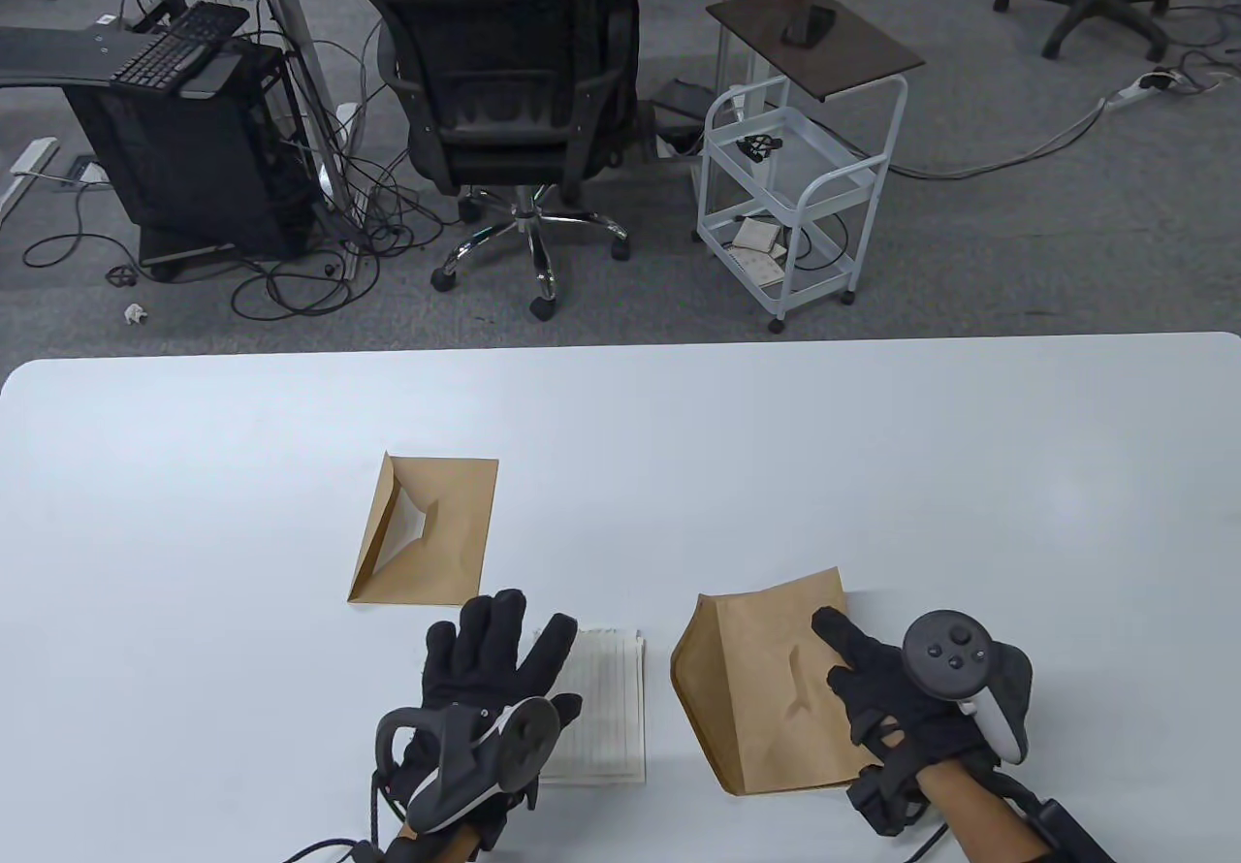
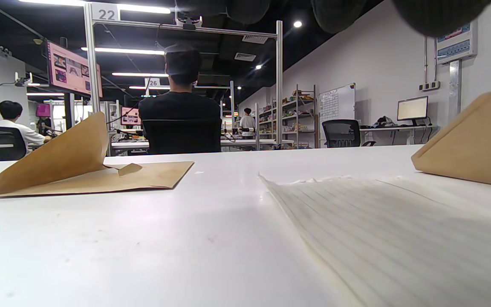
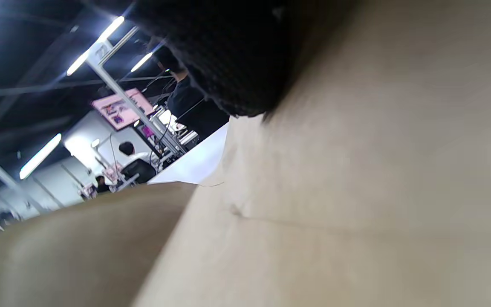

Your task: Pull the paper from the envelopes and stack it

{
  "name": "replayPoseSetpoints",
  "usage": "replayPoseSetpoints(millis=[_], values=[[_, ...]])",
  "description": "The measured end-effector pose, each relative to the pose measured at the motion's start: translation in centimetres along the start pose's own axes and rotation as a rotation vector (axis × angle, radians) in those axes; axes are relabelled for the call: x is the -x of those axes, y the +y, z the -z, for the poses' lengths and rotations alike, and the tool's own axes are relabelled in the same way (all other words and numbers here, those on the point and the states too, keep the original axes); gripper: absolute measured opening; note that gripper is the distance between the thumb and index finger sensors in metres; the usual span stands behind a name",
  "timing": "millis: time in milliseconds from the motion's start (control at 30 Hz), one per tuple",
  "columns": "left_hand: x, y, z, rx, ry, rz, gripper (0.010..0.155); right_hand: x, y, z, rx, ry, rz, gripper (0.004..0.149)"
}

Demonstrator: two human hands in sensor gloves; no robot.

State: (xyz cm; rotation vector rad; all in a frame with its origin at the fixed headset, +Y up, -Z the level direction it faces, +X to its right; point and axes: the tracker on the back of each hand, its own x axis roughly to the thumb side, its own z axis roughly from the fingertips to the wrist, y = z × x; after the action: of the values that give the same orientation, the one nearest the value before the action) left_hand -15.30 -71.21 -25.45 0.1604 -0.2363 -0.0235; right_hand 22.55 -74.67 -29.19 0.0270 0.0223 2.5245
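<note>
A lined paper sheet (image 1: pixel 601 708) lies flat at the table's near middle; it also shows in the left wrist view (image 2: pixel 390 230). My left hand (image 1: pixel 490 669) rests open over its left part, fingers spread. A brown envelope (image 1: pixel 427 530) with its flap raised lies further back on the left, also seen in the left wrist view (image 2: pixel 96 175). A second brown envelope (image 1: pixel 766 684), flap open to the left, lies to the right of the sheet. My right hand (image 1: pixel 873 684) rests on its right side with a finger stretched out on the paper. The right wrist view shows that envelope (image 3: pixel 356 192) up close.
The white table (image 1: pixel 873 475) ends at its far edge in the middle of the table view. Beyond it stand an office chair (image 1: pixel 514 97) and a white trolley (image 1: pixel 785 194) on the floor.
</note>
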Motion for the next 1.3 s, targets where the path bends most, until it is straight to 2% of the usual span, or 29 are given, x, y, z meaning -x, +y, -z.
replayPoseSetpoints(millis=[233, 367, 500, 767, 900, 1067, 1300], values=[[0.1, 0.0, 0.0, 0.001, 0.005, -0.005, 0.069, -2.1, 1.4, -0.3, 0.044, -0.092, -0.473, 0.054], [0.1, 0.1, 0.0, -0.004, 0.011, -0.006, 0.07, -2.2, 2.5, -0.2, -0.017, -0.047, -0.64, 0.054], [0.2, 0.1, 0.0, -0.005, 0.015, -0.007, 0.07, -2.2, 2.7, 0.0, -0.044, -0.037, -0.617, 0.047], [0.2, 0.1, 0.1, -0.002, 0.017, 0.0, 0.07, -2.0, 2.5, 0.4, -0.098, -0.006, -0.561, 0.048], [0.3, 0.1, 0.1, -0.007, 0.017, 0.0, 0.071, -1.9, 2.0, 0.8, -0.158, 0.012, -0.519, 0.051], [0.3, 0.1, 0.1, -0.002, 0.014, 0.003, 0.071, -3.2, 0.5, 0.7, -0.107, -0.05, -0.523, 0.056], [0.3, 0.0, 0.1, 0.009, 0.015, 0.008, 0.071, -5.1, -1.6, -1.0, 0.011, -0.269, -0.388, 0.073]])
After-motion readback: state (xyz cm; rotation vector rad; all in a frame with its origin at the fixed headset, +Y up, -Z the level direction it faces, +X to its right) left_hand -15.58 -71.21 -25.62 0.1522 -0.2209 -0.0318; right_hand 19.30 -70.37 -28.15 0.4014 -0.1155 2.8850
